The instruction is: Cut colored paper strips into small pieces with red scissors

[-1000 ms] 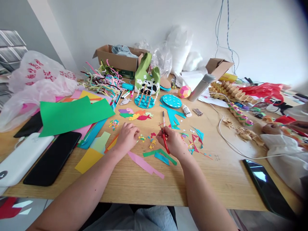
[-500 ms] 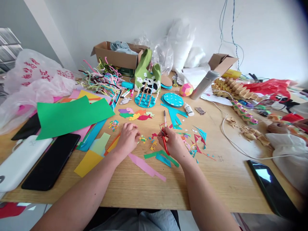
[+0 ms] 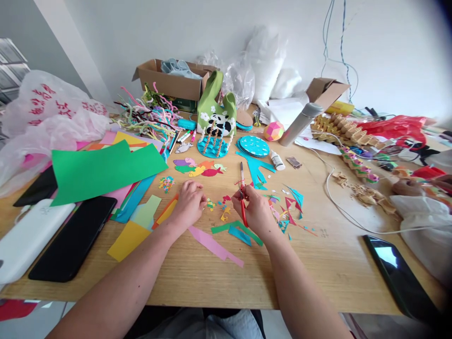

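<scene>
My right hand (image 3: 254,207) is closed on red-handled scissors (image 3: 244,213), their blades pointing away from me over the table. To its left, my left hand (image 3: 190,200) hovers low with curled fingers; whatever is between the fingertips is hidden or too small to make out. Beside these fingertips lie tiny paper dots (image 3: 211,204) in yellow and green. A heap of mixed coloured confetti (image 3: 165,183) sits left of my left hand. Beyond the hands are overlapping paper fish (image 3: 201,168) and a pen (image 3: 242,172). Red and blue paper scraps (image 3: 291,207) lie right of my right hand.
Green paper (image 3: 109,172) and a black phone (image 3: 72,238) lie at left. A panda bag (image 3: 217,117), blue discs (image 3: 253,146), a glue bottle (image 3: 277,161) and a grey flask (image 3: 301,125) stand behind. A white cable (image 3: 329,188) and another phone (image 3: 397,273) are at right.
The scissors have turned slightly in my right hand, their handles now more upright in view. My left hand stays in nearly the same place.
</scene>
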Motion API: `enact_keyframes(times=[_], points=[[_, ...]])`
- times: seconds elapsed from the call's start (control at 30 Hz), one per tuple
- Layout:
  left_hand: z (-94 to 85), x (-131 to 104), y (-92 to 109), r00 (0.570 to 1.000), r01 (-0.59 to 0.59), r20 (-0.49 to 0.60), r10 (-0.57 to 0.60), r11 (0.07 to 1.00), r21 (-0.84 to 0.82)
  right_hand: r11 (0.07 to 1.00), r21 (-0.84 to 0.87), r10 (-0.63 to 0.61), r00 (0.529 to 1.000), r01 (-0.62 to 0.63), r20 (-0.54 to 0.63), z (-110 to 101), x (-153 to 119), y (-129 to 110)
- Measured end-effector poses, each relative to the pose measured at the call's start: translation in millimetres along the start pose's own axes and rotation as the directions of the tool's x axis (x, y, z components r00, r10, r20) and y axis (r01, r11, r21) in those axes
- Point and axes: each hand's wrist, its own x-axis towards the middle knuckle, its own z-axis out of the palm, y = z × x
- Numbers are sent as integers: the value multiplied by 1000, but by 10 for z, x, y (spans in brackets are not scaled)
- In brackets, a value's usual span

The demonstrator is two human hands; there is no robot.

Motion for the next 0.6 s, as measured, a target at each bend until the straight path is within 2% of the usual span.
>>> enact_keyframes(times=[0.37, 0.6], points=[[25, -21, -14, 999, -31, 18, 31, 999, 44, 998, -31, -56, 997, 54, -48, 60, -19, 32], [11, -27, -22, 999, -33, 20, 32, 999, 16, 999, -18, -50, 999, 50, -8, 56, -26, 15]])
